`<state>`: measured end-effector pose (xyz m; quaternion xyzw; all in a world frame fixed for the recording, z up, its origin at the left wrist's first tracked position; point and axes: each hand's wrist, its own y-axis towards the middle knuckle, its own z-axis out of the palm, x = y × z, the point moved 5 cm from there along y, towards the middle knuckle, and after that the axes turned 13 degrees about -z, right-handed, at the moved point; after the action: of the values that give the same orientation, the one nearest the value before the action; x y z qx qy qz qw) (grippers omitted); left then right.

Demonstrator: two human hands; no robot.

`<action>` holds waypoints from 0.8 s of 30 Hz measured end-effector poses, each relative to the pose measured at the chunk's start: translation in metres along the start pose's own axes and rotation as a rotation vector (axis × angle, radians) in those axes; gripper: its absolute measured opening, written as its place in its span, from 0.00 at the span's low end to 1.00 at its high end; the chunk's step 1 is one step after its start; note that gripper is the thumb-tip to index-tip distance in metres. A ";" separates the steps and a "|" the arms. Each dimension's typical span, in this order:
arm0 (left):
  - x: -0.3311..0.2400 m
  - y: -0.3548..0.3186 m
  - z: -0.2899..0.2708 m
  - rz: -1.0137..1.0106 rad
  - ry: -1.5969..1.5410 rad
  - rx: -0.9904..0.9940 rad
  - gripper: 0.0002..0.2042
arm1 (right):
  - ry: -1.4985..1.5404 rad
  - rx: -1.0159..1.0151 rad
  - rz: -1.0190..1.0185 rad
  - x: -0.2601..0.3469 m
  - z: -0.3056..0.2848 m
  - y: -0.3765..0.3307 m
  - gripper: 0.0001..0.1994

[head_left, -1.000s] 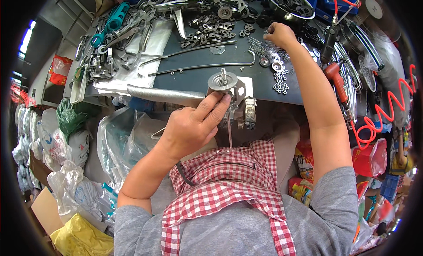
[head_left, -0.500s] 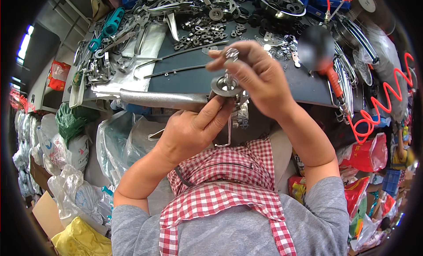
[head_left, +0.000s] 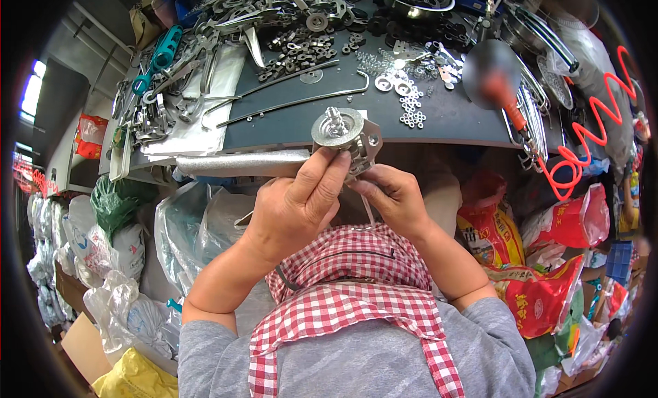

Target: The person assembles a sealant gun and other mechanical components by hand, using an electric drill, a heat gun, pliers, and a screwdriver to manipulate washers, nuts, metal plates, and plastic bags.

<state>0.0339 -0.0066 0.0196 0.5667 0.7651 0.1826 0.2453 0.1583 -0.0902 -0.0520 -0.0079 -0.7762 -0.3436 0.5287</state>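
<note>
At the bench's front edge, my left hand (head_left: 291, 206) is closed round a metal assembly. Its top is a round shallow metal cup (head_left: 319, 135) with a threaded bolt (head_left: 334, 122) standing up through the middle. A flat bracket with a hole (head_left: 372, 141) sticks up at its right side. From the assembly a long silver-grey handle (head_left: 240, 163) runs out to the left. My right hand (head_left: 399, 198) pinches the assembly's lower right side with thumb and fingers; what the fingertips touch is partly hidden. A thin bent rod (head_left: 368, 211) hangs below, between my hands.
Loose washers, links and springs (head_left: 411, 89) lie on the dark bench (head_left: 288, 113), with bent rods (head_left: 295, 104) nearer. A teal tool (head_left: 164, 52) lies at the left. An orange-handled tool (head_left: 508, 106) with a red coiled hose (head_left: 582, 141) hangs at the right. Bags crowd both sides.
My right hand has come down from above the cup, where it pinched a shiny small part, to the assembly's lower right side. My left hand keeps its hold. The view has shifted slightly.
</note>
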 end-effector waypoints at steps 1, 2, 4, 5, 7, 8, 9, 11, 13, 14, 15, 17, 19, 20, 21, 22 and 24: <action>-0.002 0.000 0.000 0.001 -0.013 -0.012 0.30 | -0.024 0.046 -0.047 0.002 0.001 -0.001 0.11; -0.003 0.000 0.000 0.007 -0.012 -0.008 0.30 | -0.060 0.039 -0.081 0.009 0.000 0.000 0.09; -0.005 0.001 0.001 -0.029 -0.049 -0.023 0.30 | -0.079 0.029 -0.121 0.010 -0.002 -0.002 0.09; -0.005 0.001 0.003 -0.026 -0.050 -0.021 0.30 | -0.099 0.026 -0.163 0.012 -0.003 -0.003 0.09; -0.005 0.002 0.002 -0.005 -0.119 -0.088 0.28 | -0.122 0.019 -0.212 0.008 -0.005 -0.009 0.10; -0.005 0.002 0.003 -0.003 -0.121 -0.086 0.28 | -0.145 0.015 -0.264 0.007 -0.005 -0.012 0.11; -0.006 0.003 0.004 0.009 -0.105 -0.051 0.28 | -0.146 0.013 -0.263 0.005 -0.005 -0.013 0.11; -0.007 0.002 0.007 0.023 -0.087 -0.015 0.28 | -0.218 0.014 -0.378 0.006 -0.003 -0.014 0.15; -0.006 0.000 0.010 0.009 -0.076 -0.001 0.28 | -0.260 -0.004 -0.384 0.005 -0.002 -0.013 0.14; -0.008 -0.001 0.011 -0.003 -0.046 0.046 0.27 | -0.302 -0.020 -0.390 0.005 -0.001 -0.014 0.14; -0.011 -0.002 0.010 -0.015 -0.017 0.092 0.26 | -0.307 -0.021 -0.392 0.005 0.000 -0.017 0.14; -0.025 -0.012 0.009 -0.066 -0.102 0.457 0.24 | -0.411 0.079 -0.202 -0.007 0.006 -0.029 0.12; -0.040 -0.028 0.014 0.028 -0.307 0.599 0.26 | -0.317 0.028 -0.170 -0.032 0.020 -0.052 0.10; -0.043 -0.035 0.019 0.078 -0.268 0.651 0.26 | -0.337 0.029 -0.133 -0.041 0.023 -0.058 0.10; -0.044 -0.039 0.027 0.129 -0.229 0.702 0.27 | -0.357 0.030 -0.096 -0.053 0.025 -0.061 0.09; -0.040 -0.040 0.038 0.084 -0.211 0.691 0.27 | -0.368 0.018 -0.134 -0.065 0.028 -0.063 0.09; -0.036 -0.045 0.051 0.021 -0.169 0.618 0.26 | -0.412 0.040 -0.173 -0.070 0.032 -0.054 0.09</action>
<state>0.0372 -0.0539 -0.0403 0.6352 0.7555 -0.1036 0.1224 0.1432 -0.0897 -0.1449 -0.0007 -0.8721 -0.3635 0.3275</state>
